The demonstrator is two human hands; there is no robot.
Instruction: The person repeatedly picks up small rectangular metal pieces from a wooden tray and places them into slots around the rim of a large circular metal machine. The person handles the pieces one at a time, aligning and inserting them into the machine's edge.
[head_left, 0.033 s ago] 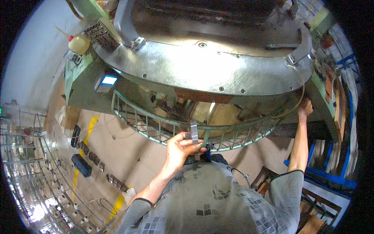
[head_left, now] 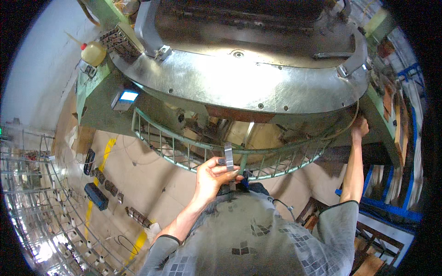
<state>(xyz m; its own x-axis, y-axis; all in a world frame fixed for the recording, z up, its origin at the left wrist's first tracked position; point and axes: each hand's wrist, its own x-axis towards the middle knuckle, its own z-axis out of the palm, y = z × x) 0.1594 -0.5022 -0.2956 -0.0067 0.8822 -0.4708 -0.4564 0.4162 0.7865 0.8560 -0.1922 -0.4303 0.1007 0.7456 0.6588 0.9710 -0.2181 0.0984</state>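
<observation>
Your left hand (head_left: 212, 177) sits at the lower rim of the green wire guard (head_left: 184, 149), fingers curled loosely around a small flat metal piece (head_left: 229, 156) that stands upright against the guard's bottom rail. The grip looks like a light pinch, not a full clench. Your right hand (head_left: 359, 127) is well off to the far end of the guard, reaching up under the edge of the curved steel plate (head_left: 239, 87); it seems pressed or hooked against the machine frame there, but whether it is closed on anything I cannot tell (shadow hides the fingers).

The metal piece is just in front of the guard, near its middle, directly above your chest.

Risks, as I judge them: the pinch on that piece is slight, so a small slip could drop it through the guard bars or onto the floor (head_left: 138, 184) below the guard. Your fingers are close to the bars and could be caught if anything behind the guard moves. With both arms spread wide along the guard, your balance depends on that right-hand hold; if it lets go, you may lurch into the rail.
</observation>
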